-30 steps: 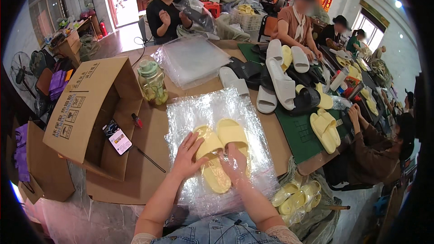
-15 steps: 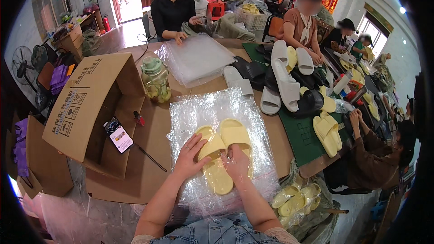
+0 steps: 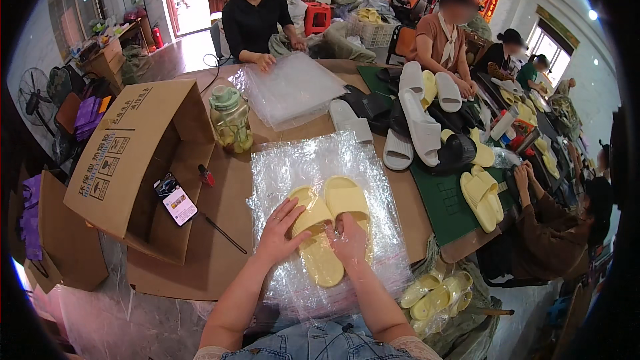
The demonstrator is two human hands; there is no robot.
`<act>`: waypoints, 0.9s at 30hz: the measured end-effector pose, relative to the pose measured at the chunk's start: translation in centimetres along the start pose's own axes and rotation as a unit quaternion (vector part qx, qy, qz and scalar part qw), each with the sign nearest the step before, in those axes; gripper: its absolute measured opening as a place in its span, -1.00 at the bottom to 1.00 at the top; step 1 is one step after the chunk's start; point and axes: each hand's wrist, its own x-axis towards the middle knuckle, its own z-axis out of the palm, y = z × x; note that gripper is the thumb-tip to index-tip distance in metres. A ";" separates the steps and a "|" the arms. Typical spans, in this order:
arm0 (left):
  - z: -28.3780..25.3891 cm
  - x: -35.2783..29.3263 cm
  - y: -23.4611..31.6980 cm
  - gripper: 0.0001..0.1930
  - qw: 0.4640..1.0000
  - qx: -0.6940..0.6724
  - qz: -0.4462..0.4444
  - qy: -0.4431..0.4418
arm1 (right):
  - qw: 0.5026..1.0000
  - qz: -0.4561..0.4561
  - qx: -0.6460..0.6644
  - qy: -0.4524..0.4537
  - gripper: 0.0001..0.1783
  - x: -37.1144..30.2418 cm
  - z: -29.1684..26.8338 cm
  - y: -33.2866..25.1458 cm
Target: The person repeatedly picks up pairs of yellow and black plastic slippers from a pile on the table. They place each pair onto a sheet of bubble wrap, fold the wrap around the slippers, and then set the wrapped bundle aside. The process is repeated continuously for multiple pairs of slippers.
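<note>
The left hand (image 3: 280,232) lies spread over the strap of the left yellow slipper (image 3: 321,263), fingers side by side and angled forward, thumb set apart toward the slipper's inner edge. The right hand (image 3: 348,243) is bent at the strap opening of the right yellow slipper (image 3: 346,199); its fingertips are partly concealed, and whether they pinch anything cannot be told. The hand also covers much of that slipper's sole. Both forearms (image 3: 237,300) enter from the lower edge and converge; the upper arms are cut off.

The two slippers lie side by side, toes forward, on a stack of clear plastic bags (image 3: 283,167). Glare obscures the film; whether any layer covers the slippers cannot be determined.

To the left are a phone (image 3: 176,199), screen lit, and an open cardboard box (image 3: 130,160) with a shadowed interior. A lidded jar (image 3: 230,120) stands near the bags' far corner. To the right, overlapping slippers (image 3: 420,120) partly hide one another beside a green mat (image 3: 443,203). Across the table, a co-worker in black (image 3: 257,17) rests a hand at a second bag stack (image 3: 297,90).
</note>
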 end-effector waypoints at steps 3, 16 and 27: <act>-0.1 0.0 0.1 -0.33 1.000 0.003 -0.006 -0.004 | 0.998 0.037 0.003 -0.043 -0.65 0.0 -0.4 -0.3; -0.1 0.0 0.1 -0.34 1.000 0.000 -0.005 0.006 | 0.996 0.013 0.050 -0.068 -0.55 -0.7 -0.9 0.2; 0.0 -0.1 -0.3 -0.38 1.000 -0.009 0.009 0.023 | 0.964 -0.162 0.182 -0.110 -0.75 -12.7 -9.6 0.0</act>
